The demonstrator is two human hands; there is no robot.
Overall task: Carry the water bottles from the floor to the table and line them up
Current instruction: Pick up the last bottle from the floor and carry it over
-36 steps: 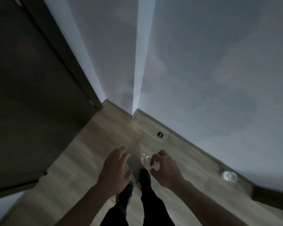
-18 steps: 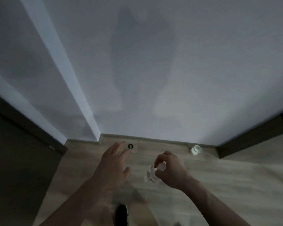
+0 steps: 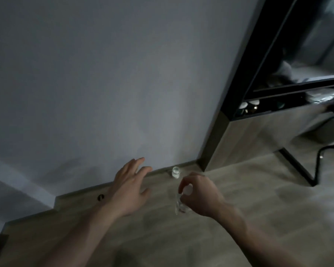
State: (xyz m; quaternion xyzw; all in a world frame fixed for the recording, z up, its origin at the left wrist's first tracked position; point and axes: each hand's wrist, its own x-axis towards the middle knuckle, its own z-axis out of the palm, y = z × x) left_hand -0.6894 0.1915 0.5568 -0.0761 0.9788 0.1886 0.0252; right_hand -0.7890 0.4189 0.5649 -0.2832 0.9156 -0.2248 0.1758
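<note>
Right hand (image 3: 199,197) has its fingers curled round the neck of a clear bottle (image 3: 180,206), holding it above the floor (image 3: 239,209). Left hand (image 3: 128,186) is spread, holding nothing. Second bottle (image 3: 175,171) stands by the baseboard (image 3: 81,193).

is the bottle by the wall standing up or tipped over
Standing up: the floor bottle shows its white cap on top, at the baseboard. The left hand hovers open nearby.

Open wooden floor (image 3: 239,218) is left around the standing bottle (image 3: 175,172), which is hemmed behind by the wall (image 3: 104,83); the dark cabinet (image 3: 229,112) blocks passage just right of it.
</note>
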